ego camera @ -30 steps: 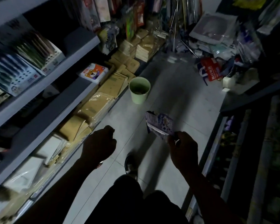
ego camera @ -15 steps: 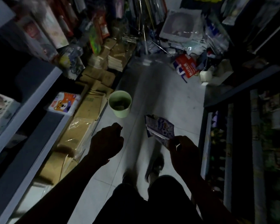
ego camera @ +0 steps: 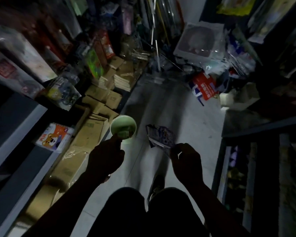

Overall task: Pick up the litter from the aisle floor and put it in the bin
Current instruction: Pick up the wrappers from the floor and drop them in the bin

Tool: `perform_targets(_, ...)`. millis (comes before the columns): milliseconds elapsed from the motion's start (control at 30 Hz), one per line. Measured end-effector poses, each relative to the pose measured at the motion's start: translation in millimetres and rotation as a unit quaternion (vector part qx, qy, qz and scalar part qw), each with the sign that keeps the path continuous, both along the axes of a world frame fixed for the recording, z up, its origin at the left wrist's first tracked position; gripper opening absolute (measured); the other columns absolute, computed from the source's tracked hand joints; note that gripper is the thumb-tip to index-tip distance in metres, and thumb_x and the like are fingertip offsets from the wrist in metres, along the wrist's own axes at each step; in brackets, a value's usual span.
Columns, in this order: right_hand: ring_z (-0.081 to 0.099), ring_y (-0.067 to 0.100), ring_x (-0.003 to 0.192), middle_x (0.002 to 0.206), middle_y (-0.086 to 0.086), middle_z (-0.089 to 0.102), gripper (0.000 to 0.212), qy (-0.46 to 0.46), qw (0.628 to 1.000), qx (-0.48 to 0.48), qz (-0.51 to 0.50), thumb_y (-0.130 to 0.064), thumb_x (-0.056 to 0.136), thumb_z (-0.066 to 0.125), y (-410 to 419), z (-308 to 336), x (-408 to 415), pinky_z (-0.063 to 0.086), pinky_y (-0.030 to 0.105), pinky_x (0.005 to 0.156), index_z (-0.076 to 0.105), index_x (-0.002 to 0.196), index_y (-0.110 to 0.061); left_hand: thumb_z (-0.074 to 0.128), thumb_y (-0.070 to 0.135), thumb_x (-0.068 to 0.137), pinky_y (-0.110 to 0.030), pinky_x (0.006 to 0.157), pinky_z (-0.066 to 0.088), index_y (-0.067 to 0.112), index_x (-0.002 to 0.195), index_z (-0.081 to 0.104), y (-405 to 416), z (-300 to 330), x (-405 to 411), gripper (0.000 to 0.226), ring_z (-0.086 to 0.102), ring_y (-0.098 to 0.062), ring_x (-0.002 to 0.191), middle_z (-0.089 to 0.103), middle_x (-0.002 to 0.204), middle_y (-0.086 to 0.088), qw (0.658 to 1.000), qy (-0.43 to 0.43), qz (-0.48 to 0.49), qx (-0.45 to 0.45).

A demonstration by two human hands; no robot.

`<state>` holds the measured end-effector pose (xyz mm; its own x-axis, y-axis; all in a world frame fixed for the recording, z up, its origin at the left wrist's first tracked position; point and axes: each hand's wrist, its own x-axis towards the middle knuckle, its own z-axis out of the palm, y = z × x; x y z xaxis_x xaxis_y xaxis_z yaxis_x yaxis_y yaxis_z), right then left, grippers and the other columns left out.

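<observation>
A pale green bin (ego camera: pixel 116 124) stands on the tiled aisle floor beside the left shelf, with some pale litter lying inside it. My left hand (ego camera: pixel 106 158) is curled into a fist right at the bin's near rim; nothing shows in it. My right hand (ego camera: pixel 186 161) pinches a crumpled purple and white wrapper (ego camera: pixel 161 136), held in the air to the right of the bin and level with it. Both hands are dark silhouettes.
Flat brown cardboard packs (ego camera: pixel 92 127) line the floor along the left shelf (ego camera: pixel 20 127). A red and blue bag (ego camera: pixel 204 87) and piled goods crowd the aisle's far end. A dark shelf unit (ego camera: pixel 256 130) borders the right. My shoe (ego camera: pixel 156 187) is on the tiles.
I have stepped forward along the aisle, so the bin is now close under my left hand. My right hand keeps hold of the wrapper.
</observation>
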<state>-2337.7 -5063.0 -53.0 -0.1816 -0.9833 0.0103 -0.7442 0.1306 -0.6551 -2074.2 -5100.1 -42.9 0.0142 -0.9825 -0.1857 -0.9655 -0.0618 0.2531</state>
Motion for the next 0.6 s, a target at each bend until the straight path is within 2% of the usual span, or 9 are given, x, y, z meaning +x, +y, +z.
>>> perform_targets(167, 0.054, 0.013, 0.072, 0.082, -0.001, 0.061, 0.009, 0.018, 0.997, 0.000, 0.075, -0.019, 0.092, 0.069, -78.7, -5.6, 14.8, 0.039, 0.024, 0.069, 0.070, 0.096, -0.010, 0.063, 0.028, 0.086, -0.022, 0.048, 0.043, 0.026, 0.106, 0.053, -33.1, -5.5, 10.9, 0.023, 0.053, -0.006, 0.057, 0.056, 0.071, 0.010, 0.994, 0.029, 0.102, 0.021)
perform_targets(233, 0.054, 0.013, 0.070, 0.080, -0.003, 0.059, 0.008, 0.015, 0.995, 0.003, 0.097, -0.017, 0.092, 0.070, -105.5, -8.9, 27.8, 0.039, 0.024, 0.067, 0.070, 0.095, -0.009, 0.062, 0.029, 0.086, -0.029, 0.055, 0.050, 0.028, 0.107, 0.052, -45.4, -8.5, 20.3, 0.023, 0.056, -0.009, 0.062, 0.058, 0.076, 0.011, 0.991, 0.051, 0.124, 0.021)
perform_targets(300, 0.056, 0.016, 0.069, 0.079, -0.004, 0.057, 0.006, 0.018, 0.993, 0.014, 0.119, -0.015, 0.092, 0.069, -129.8, -15.3, 43.8, 0.040, 0.025, 0.064, 0.070, 0.092, -0.009, 0.061, 0.031, 0.087, -0.031, 0.059, 0.050, 0.030, 0.106, 0.051, -59.4, -14.7, 30.9, 0.022, 0.055, -0.009, 0.065, 0.059, 0.079, 0.012, 0.986, 0.073, 0.145, 0.021)
perform_targets(467, 0.061, 0.025, 0.071, 0.081, 0.007, 0.064, 0.010, 0.053, 0.987, 0.038, 0.148, -0.015, 0.093, 0.066, -193.2, -36.0, 91.1, 0.047, 0.033, 0.062, 0.068, 0.088, -0.007, 0.059, 0.037, 0.094, -0.032, 0.064, 0.057, 0.027, 0.111, 0.052, -114.5, -45.0, 63.3, 0.021, 0.059, -0.007, 0.070, 0.062, 0.085, 0.011, 0.976, 0.102, 0.186, 0.046)
perform_targets(533, 0.062, 0.026, 0.069, 0.080, 0.009, 0.065, 0.010, 0.060, 0.986, 0.052, 0.144, -0.013, 0.093, 0.066, -216.7, -44.9, 110.2, 0.051, 0.036, 0.062, 0.069, 0.088, -0.006, 0.056, 0.039, 0.098, -0.029, 0.069, 0.055, 0.024, 0.113, 0.055, -139.7, -62.8, 80.0, 0.021, 0.060, -0.009, 0.077, 0.064, 0.092, 0.008, 0.977, 0.104, 0.179, 0.041)
perform_targets(600, 0.064, 0.028, 0.070, 0.081, 0.010, 0.067, 0.010, 0.064, 0.986, 0.080, 0.134, -0.013, 0.094, 0.066, -237.9, -56.0, 128.0, 0.052, 0.036, 0.063, 0.070, 0.089, -0.005, 0.052, 0.038, 0.100, -0.025, 0.074, 0.047, 0.021, 0.115, 0.059, -163.9, -80.6, 95.3, 0.025, 0.057, -0.012, 0.087, 0.062, 0.100, 0.003, 0.981, 0.085, 0.174, 0.026)
